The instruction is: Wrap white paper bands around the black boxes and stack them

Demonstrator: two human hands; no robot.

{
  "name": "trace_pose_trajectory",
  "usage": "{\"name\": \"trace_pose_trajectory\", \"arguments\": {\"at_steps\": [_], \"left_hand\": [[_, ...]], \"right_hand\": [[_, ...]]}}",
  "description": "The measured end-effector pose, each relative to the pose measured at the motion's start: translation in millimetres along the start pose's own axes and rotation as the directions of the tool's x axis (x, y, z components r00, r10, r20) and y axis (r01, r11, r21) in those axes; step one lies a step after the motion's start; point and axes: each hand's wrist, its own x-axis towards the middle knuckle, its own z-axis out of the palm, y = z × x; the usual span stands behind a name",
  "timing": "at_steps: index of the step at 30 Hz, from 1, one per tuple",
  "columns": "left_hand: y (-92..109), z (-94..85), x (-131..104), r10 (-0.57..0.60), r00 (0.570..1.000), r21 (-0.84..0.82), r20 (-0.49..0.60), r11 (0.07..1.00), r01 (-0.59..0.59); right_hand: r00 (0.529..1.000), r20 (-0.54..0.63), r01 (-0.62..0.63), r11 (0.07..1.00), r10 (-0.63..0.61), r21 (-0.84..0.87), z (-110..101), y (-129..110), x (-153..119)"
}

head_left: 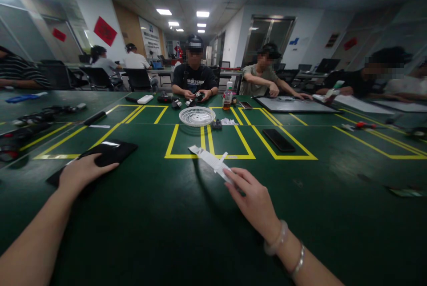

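My left hand (82,171) lies palm down on a flat black pouch-like thing (122,149), its thumb stretched out to the right. A small white patch shows near the far edge of that black thing, and my other left fingers are partly hidden. Between the thumb and fingers of my right hand (255,197) is a strip of white paper (208,159), held above the green table. Its far end points away to the left, and a narrow piece sticks out from its side. A bracelet and a bangle circle my right wrist.
Yellow tape marks the green table (150,232). Ahead stand a white round basket (196,122) and a bottle (227,97). A black phone (278,139) lies right of centre. Dark tools (30,137) lie at left. Several people sit around, one opposite (194,77) handling small parts.
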Motion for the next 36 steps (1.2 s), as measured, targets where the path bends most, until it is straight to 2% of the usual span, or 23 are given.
{"name": "trace_pose_trajectory", "arguments": {"at_steps": [3,6,10,14,16,18,22,24,28,31,33,36], "left_hand": [[59.7,-2.1,-5.7,0.153,0.981,-0.019,0.119,0.988,-0.152],[117.0,0.5,-19.0,0.351,0.929,-0.087,0.116,0.935,-0.343],[175.0,-1.9,-52.1,0.621,0.783,-0.245,0.034,0.765,-0.596],[209.9,-5.7,-84.1,0.770,0.637,-0.314,0.040,0.615,-0.723],[219.0,-3.9,-93.1,0.811,0.582,-0.334,0.052,0.564,-0.755],[223.8,-1.0,-97.3,0.826,0.561,-0.340,0.063,0.546,-0.766],[226.4,1.0,-98.2,0.812,0.577,-0.310,0.084,0.572,-0.760],[227.0,-1.5,-98.7,0.814,0.577,-0.281,0.056,0.568,-0.774],[227.4,-10.3,-103.4,0.824,0.551,-0.205,-0.133,0.521,-0.829],[224.3,-15.7,-107.3,0.742,0.584,-0.135,-0.330,0.575,-0.807],[220.8,-17.6,-109.1,0.693,0.584,-0.095,-0.422,0.607,-0.789],[216.6,-20.2,-111.3,0.708,0.521,-0.072,-0.477,0.560,-0.826]], "right_hand": [[0.992,-0.129,0.012,0.999,-0.005,0.053,-0.5,0.7,0.9],[0.974,-0.225,0.053,0.996,-0.037,0.068,-1.4,0.3,0.2],[0.947,-0.307,0.123,0.991,-0.100,0.059,-3.2,-0.8,-0.4],[0.933,-0.307,0.223,0.972,-0.189,0.077,-4.0,-1.1,-0.9],[0.927,-0.284,0.277,0.957,-0.243,0.085,-3.6,-0.9,-1.8],[0.924,-0.254,0.316,0.945,-0.286,0.082,-2.9,-0.8,-2.9],[0.923,-0.191,0.353,0.933,-0.335,0.068,-1.3,-0.7,-5.1],[0.927,-0.147,0.356,0.932,-0.344,0.070,-0.2,-0.5,-5.4],[0.946,0.000,0.322,0.944,-0.323,0.067,1.7,-0.4,-3.7],[0.952,0.156,0.260,0.964,-0.265,0.047,1.0,-2.1,-1.1],[0.944,0.233,0.232,0.972,-0.235,0.039,-0.4,-3.7,0.1],[0.919,0.312,0.245,0.969,-0.242,0.028,-2.2,-5.8,0.8]]}}
